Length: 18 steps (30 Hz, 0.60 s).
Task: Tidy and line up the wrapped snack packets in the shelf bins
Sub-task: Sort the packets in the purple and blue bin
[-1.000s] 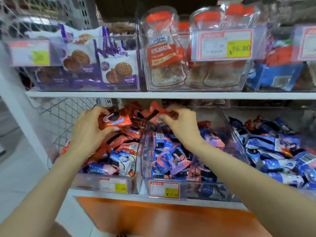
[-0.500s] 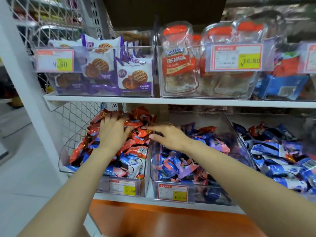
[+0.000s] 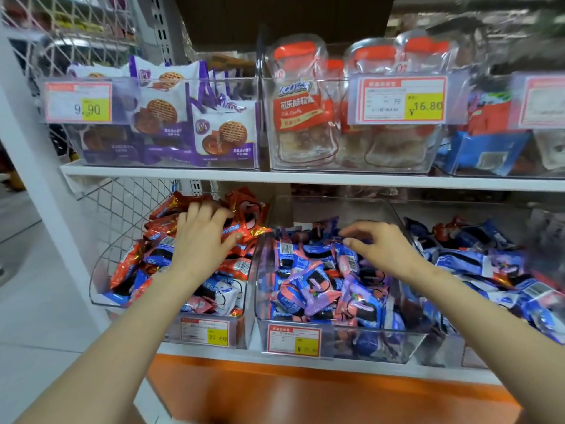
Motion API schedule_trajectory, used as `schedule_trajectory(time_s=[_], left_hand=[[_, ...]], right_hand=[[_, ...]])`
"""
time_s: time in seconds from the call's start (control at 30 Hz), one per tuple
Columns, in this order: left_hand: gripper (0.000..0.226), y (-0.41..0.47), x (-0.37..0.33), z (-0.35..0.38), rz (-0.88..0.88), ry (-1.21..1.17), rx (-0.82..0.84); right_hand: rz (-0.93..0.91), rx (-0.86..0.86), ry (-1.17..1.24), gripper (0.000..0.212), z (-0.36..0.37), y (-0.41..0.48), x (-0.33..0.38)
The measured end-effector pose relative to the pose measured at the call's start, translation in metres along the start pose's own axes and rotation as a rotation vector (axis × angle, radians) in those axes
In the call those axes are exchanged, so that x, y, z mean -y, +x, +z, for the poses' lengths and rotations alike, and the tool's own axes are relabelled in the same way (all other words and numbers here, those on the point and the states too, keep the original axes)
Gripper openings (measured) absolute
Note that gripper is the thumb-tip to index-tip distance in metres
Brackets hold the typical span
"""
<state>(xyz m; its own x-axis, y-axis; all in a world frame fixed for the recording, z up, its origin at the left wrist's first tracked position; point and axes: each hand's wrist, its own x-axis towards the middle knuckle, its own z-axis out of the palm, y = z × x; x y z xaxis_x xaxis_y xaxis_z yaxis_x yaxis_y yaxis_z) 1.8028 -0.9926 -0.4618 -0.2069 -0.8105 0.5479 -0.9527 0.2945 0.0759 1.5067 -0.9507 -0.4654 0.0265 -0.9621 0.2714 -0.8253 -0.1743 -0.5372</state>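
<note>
Pressing on the heap of red packets [image 3: 244,209] in the left bin [image 3: 101,270], the left hand [image 3: 201,240] lies flat with fingers spread, gripping nothing. The right hand [image 3: 382,249] is over the blue and pink packets [image 3: 318,286] in the middle bin [image 3: 336,209], fingers loosely bent and holding nothing; whether its fingertips touch the pile cannot be told. More blue packets [image 3: 477,261] fill the next bin on the right

White metal shelving: upper shelf board [image 3: 305,177] and lower shelf board [image 3: 351,367], both white. White corner post [image 3: 39,166] slants across the left, with a wire mesh side panel [image 3: 122,206] behind it. Grey slotted upright [image 3: 160,26] top left. Orange base panel [image 3: 305,399] under the lower board. Pale floor [image 3: 33,301] at left. Dark panel [image 3: 290,16] overhead, centre. Lighting is flat and even.
</note>
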Motion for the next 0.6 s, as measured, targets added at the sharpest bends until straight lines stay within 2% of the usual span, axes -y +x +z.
schedule_trajectory(time_s=[0.27,0.37,0.43,0.47,0.6], left_hand=[[0.034,0.005,-0.031,0.004,0.099,-0.075,-0.03],[0.033,0.002,-0.059,0.009,0.351,-0.173,-0.04],[0.042,-0.003,-0.081,0.017,0.56,-0.188,0.118],[0.046,-0.006,-0.09,0.023,0.61,-0.181,0.234],[0.055,-0.008,-0.101,0.04,0.605,-0.105,0.573]], right_hand=[[-0.067,0.031,-0.117,0.017,-0.008,-0.011,-0.012],[-0.046,0.004,-0.127,0.016,-0.017,-0.015,-0.016],[-0.034,-0.021,-0.121,0.015,-0.022,-0.018,-0.018],[-0.035,-0.028,-0.123,0.015,-0.024,-0.019,-0.018],[-0.048,-0.017,-0.137,0.015,-0.028,-0.025,-0.022]])
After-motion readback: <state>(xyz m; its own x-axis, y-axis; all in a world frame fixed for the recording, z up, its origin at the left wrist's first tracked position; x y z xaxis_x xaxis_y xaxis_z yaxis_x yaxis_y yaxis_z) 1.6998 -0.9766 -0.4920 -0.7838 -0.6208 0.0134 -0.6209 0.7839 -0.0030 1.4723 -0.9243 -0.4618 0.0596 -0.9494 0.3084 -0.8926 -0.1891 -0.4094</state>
